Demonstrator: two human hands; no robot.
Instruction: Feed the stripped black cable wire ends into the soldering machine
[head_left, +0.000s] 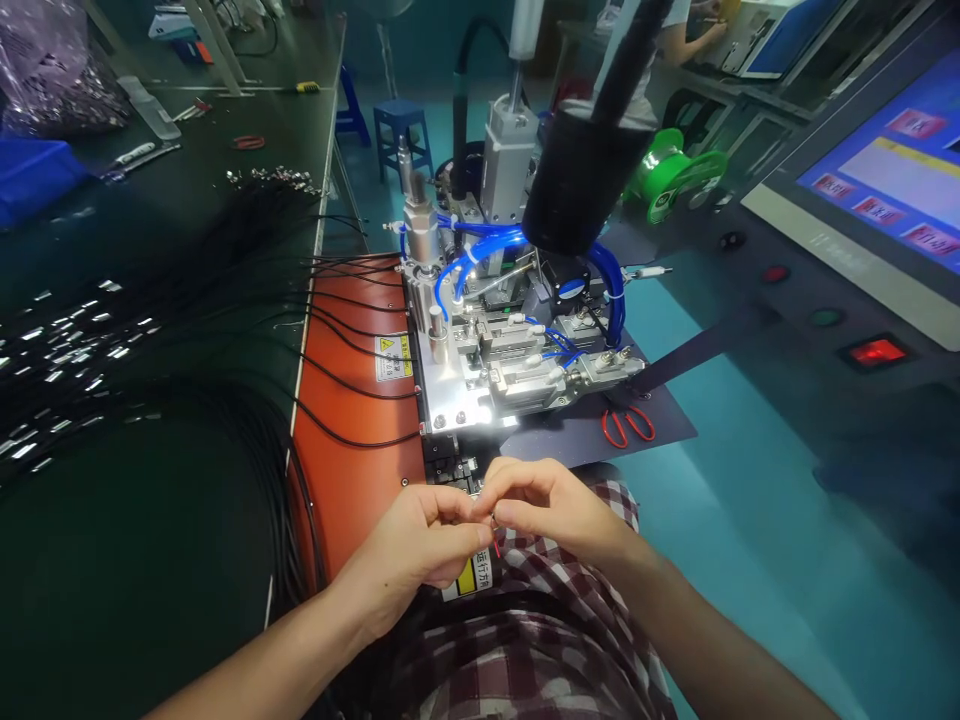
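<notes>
My left hand point(420, 540) and my right hand point(555, 505) meet in front of the machine, both closed in a pinch with fingertips touching. Between the thumbs a thin red wire point(496, 548) pokes out downward; the rest of what they pinch is small and mostly covered by the fingers. Just beyond the hands is the front of a metal machine point(450, 395) with blue air tubes point(495, 243). Several black cables point(352, 387) run from the left across its orange plate point(330, 480) to its side.
A dark table point(135, 560) at left carries a large bundle of black cables point(225, 250) with shiny ends. Red-handled scissors point(628, 427) lie right of the machine. A control panel with a screen point(900, 170) stands at right, and a green spool point(664, 175) behind. Another person's arm point(694, 42) shows far back.
</notes>
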